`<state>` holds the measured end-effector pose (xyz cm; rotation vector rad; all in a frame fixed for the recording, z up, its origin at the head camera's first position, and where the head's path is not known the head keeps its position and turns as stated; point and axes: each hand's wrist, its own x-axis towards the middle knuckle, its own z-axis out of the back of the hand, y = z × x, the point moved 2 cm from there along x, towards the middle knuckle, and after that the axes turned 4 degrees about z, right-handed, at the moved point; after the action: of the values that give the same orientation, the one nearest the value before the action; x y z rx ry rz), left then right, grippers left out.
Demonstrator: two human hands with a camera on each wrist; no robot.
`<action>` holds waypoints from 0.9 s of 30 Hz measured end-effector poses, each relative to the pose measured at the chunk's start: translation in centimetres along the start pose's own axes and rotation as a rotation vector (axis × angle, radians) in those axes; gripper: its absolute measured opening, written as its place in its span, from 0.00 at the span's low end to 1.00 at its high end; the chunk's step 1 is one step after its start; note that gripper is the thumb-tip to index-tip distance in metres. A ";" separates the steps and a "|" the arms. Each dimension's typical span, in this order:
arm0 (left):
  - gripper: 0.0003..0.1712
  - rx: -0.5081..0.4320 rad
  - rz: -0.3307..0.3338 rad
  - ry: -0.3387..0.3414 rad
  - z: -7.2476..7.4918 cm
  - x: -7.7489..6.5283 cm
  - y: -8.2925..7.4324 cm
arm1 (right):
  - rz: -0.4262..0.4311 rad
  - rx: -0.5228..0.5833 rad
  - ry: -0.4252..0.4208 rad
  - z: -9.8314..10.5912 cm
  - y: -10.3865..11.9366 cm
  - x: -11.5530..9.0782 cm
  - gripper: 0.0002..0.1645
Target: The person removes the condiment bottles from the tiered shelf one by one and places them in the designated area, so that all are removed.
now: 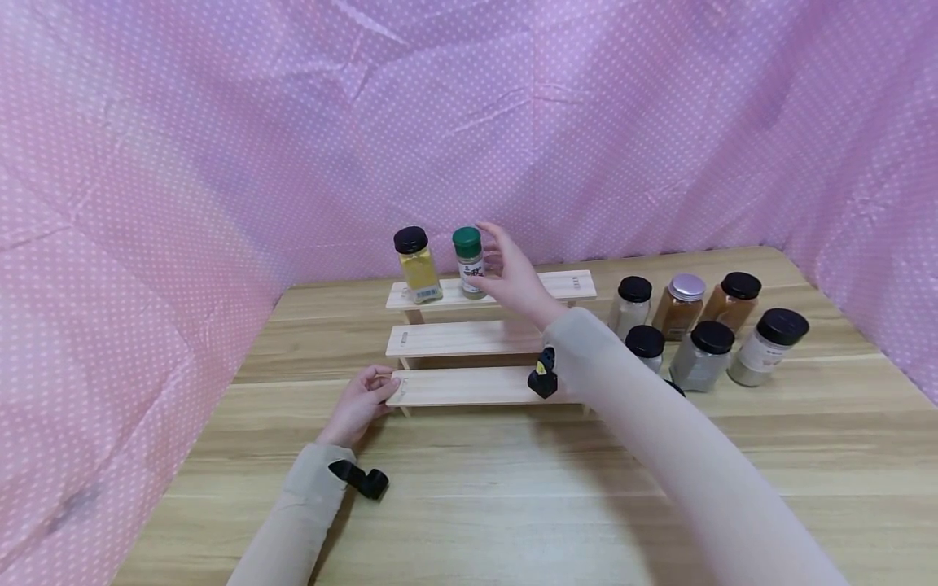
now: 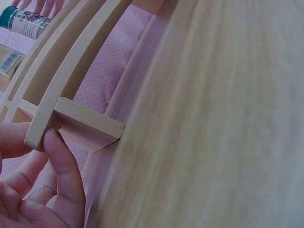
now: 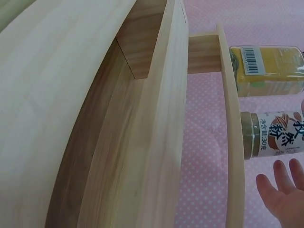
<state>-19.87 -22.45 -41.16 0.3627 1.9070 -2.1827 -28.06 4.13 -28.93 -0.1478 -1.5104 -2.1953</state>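
Observation:
A three-step wooden rack [image 1: 469, 387] stands on the table. My left hand [image 1: 359, 407] pinches the left end of its lowest step; the left wrist view shows thumb and fingers on either side of the board [image 2: 45, 111]. On the top step stands a green-lidded spice jar [image 1: 469, 262] with a white label. Beside it my right hand [image 1: 519, 281] is spread, thumb and fingers loosely around its right side. In the right wrist view the visible fingertips [image 3: 280, 175] are apart from that jar [image 3: 275, 134]. A black-lidded jar of yellow contents [image 1: 420, 275] stands to its left.
Several spice jars stand at the right of the table, among them a lilac-lidded jar [image 1: 680, 305] and a black-lidded jar with a white label [image 1: 765, 350]. My right forearm partly covers some. A pink dotted cloth [image 1: 469, 122] hangs behind the table [image 1: 469, 505].

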 end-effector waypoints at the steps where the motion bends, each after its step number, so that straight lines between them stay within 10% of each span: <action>1: 0.06 0.000 -0.001 -0.001 0.0 0.0 0.0 | 0.004 -0.010 0.001 -0.1 0.0 0.1 0.46; 27: 0.05 0.001 -0.004 -0.010 0.0 -0.1 0.0 | 0.053 -0.164 -0.080 -1.3 0.3 0.3 0.39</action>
<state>-19.79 -22.42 -41.12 0.3485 1.9029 -2.1845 -27.99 2.82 -29.08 -0.3286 -1.3500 -2.2936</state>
